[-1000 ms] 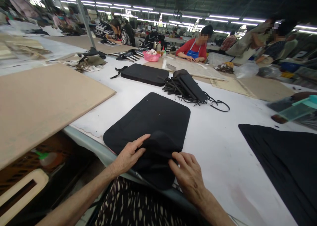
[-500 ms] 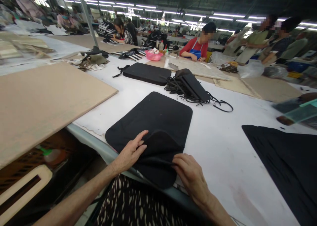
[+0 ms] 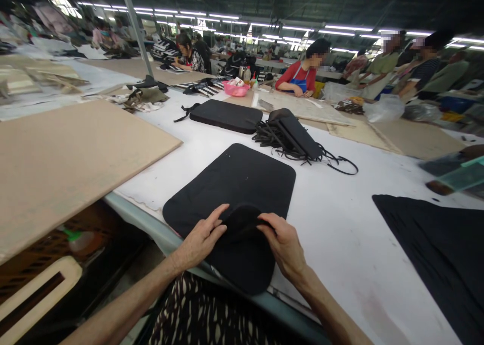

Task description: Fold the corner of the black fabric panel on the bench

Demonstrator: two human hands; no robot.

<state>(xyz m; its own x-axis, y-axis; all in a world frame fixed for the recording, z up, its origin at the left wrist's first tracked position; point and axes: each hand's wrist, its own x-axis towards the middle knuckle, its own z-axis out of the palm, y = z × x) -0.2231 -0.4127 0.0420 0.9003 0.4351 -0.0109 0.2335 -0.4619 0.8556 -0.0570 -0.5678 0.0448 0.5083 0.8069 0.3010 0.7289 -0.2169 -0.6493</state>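
Observation:
A black fabric panel with rounded corners [image 3: 234, 184] lies flat on the white table [image 3: 340, 224] in front of me. On its near edge sits a smaller black fabric piece [image 3: 244, 254], raised into a fold at the top. My left hand [image 3: 202, 236] rests on the left side of that fold, fingers stretched along it. My right hand [image 3: 283, 244] curls over the right side of the fold, fingers gripping its top edge.
A brown board [image 3: 68, 153] lies to the left. Further back are a stack of black panels [image 3: 226, 116] and a bundle of black straps [image 3: 295, 138]. Black cloth [image 3: 438, 254] covers the right. Several people work at the far tables, near a pink basket [image 3: 235, 87].
My right hand has moved up and left from the lower right of the small piece to the top of its fold. The left hand has stayed almost in place.

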